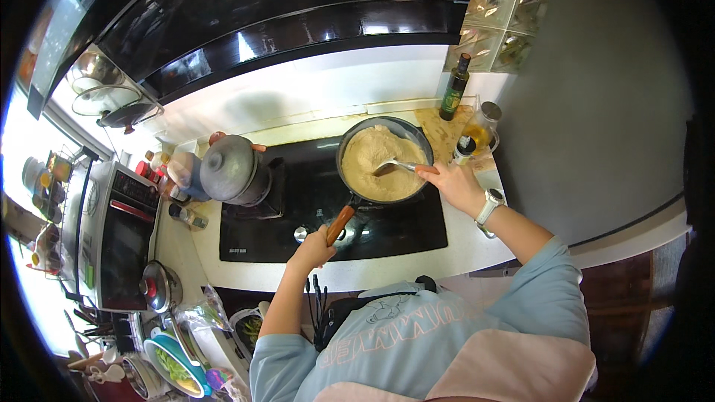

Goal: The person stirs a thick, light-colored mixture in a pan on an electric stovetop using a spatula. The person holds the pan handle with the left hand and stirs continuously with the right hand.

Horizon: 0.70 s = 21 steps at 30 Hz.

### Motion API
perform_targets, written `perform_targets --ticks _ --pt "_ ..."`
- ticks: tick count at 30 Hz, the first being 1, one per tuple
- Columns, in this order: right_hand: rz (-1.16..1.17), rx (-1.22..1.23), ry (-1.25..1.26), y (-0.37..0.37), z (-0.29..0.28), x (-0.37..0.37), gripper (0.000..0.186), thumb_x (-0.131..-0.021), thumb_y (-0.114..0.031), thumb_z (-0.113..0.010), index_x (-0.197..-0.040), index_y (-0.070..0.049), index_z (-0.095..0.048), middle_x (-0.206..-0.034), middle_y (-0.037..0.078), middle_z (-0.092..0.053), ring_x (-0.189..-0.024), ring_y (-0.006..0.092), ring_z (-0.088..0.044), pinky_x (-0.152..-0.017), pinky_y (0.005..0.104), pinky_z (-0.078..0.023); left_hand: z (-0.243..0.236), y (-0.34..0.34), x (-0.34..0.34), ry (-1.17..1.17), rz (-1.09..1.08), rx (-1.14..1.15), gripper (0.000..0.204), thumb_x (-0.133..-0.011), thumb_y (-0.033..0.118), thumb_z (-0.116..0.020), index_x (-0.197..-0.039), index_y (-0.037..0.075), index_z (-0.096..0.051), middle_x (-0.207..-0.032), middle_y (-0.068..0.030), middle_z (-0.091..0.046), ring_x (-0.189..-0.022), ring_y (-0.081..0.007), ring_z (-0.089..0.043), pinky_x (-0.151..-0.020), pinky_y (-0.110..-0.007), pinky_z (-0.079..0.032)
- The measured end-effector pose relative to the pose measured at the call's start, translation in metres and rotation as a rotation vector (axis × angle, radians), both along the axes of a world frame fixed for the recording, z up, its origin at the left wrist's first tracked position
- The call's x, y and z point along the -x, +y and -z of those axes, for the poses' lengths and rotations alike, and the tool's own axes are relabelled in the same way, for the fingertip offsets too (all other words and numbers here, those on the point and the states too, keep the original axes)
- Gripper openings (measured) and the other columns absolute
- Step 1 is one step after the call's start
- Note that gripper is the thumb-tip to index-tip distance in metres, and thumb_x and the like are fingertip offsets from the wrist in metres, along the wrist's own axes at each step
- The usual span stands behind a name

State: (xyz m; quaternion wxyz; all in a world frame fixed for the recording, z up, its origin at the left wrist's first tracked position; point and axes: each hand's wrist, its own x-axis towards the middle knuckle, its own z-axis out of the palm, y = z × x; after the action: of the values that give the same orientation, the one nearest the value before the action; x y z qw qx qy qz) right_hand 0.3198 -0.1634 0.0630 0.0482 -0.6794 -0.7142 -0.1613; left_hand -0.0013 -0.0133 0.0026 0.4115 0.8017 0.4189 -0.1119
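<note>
the left hand (313, 250) has its fingers wrapped round the wooden handle (341, 225) of the pan (408, 132), on the right side of the stove (410, 242); the right hand (457, 185) has its fingers gripping a spoon (405, 166) in pale powder (368, 152).

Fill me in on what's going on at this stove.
A person is working a pan of tan powder on the stove. The left hand grips the pan's handle, while the right hand holds a utensil with its metal end in the powder. To the left, a lidded pot sits on the other burner, touched by neither hand. A dark bottle stands beyond the pan, to the right.
</note>
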Motion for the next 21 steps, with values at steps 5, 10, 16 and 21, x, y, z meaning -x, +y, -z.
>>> perform_targets --ticks 5,10,16,21 --pt "0.040 0.065 0.054 0.013 -0.029 -0.013 0.038 -0.083 -0.006 -0.055 -0.116 -0.021 -0.065 -0.077 0.008 -0.058 -0.063 0.0238 -0.063 -0.054 0.0376 -0.050 0.003 0.001 -0.001 0.017 0.007 -0.005 0.036 -0.079 0.008 -0.062 -0.108 -0.001 -0.043 -0.073 -0.0177 -0.062 -0.051 -0.0249 -0.063 -0.043 -0.034 -0.052" --pt "0.049 0.007 -0.008 0.043 -0.034 -0.021 0.036 -0.084 -0.009 -0.055 -0.116 -0.020 -0.065 -0.077 0.008 -0.059 -0.062 0.0238 -0.063 -0.054 0.0366 -0.050 0.002 0.001 -0.002 0.046 -0.005 0.000 0.038 -0.079 0.008 -0.064 -0.109 -0.001 -0.043 -0.075 -0.0184 -0.062 -0.053 -0.0250 -0.063 -0.043 -0.034 -0.051" --pt "0.111 0.034 -0.126 0.075 0.003 -0.024 0.030 -0.083 -0.011 -0.056 -0.111 -0.017 -0.066 -0.079 0.009 -0.062 -0.066 0.0241 -0.066 -0.054 0.0373 -0.052 0.002 0.000 -0.002 0.033 -0.003 -0.016 0.038 -0.079 0.008 -0.064 -0.110 -0.002 -0.043 -0.075 -0.0186 -0.062 -0.051 -0.0249 -0.062 -0.042 -0.034 -0.051" --pt "0.173 0.308 0.159 0.086 -0.004 -0.045 0.021 -0.075 -0.014 -0.061 -0.094 -0.014 -0.070 -0.076 0.011 -0.067 -0.070 0.0299 -0.066 -0.060 0.0444 -0.052 -0.001 0.000 -0.002 0.017 -0.003 0.004 0.037 -0.077 0.008 -0.062 -0.107 -0.005 -0.044 -0.079 -0.0227 -0.064 -0.055 -0.0281 -0.064 -0.044 -0.035 -0.052"
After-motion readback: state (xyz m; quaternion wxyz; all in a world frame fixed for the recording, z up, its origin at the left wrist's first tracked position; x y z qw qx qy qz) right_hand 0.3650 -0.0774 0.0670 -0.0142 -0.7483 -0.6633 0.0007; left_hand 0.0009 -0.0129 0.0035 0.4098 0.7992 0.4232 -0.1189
